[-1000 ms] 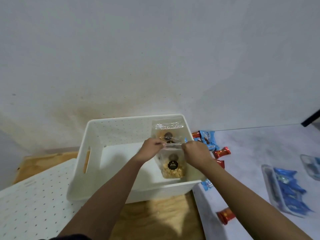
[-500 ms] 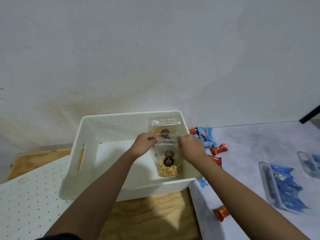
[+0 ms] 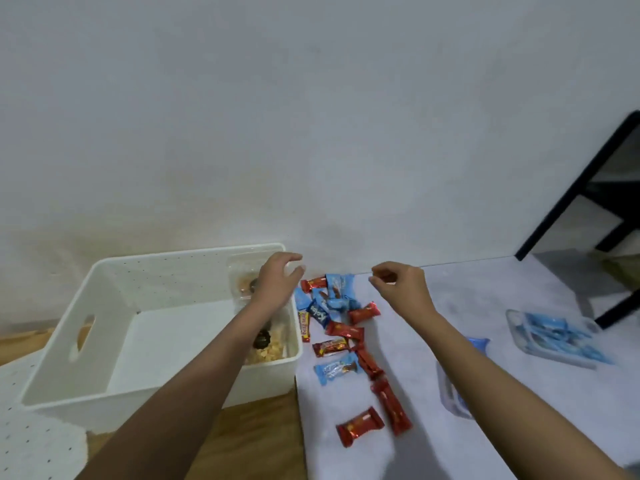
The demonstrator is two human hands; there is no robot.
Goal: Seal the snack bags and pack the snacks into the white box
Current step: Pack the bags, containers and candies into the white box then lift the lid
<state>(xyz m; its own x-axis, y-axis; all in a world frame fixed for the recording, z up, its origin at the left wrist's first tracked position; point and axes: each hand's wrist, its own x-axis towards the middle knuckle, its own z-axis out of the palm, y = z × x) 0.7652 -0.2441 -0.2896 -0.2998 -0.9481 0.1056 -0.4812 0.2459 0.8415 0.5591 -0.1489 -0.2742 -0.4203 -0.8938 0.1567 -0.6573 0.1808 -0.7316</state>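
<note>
White wall behind, wrapped candies beside white box, clear tray right

White box floor bare at left and centre; snack bags crowd its right wall; scattered candies clutter frame centre; mat bare centre-right.

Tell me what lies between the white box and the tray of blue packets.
In the head view: scattered red and blue wrapped candies, then a blurred clear container; the right forearm crosses above.
</note>
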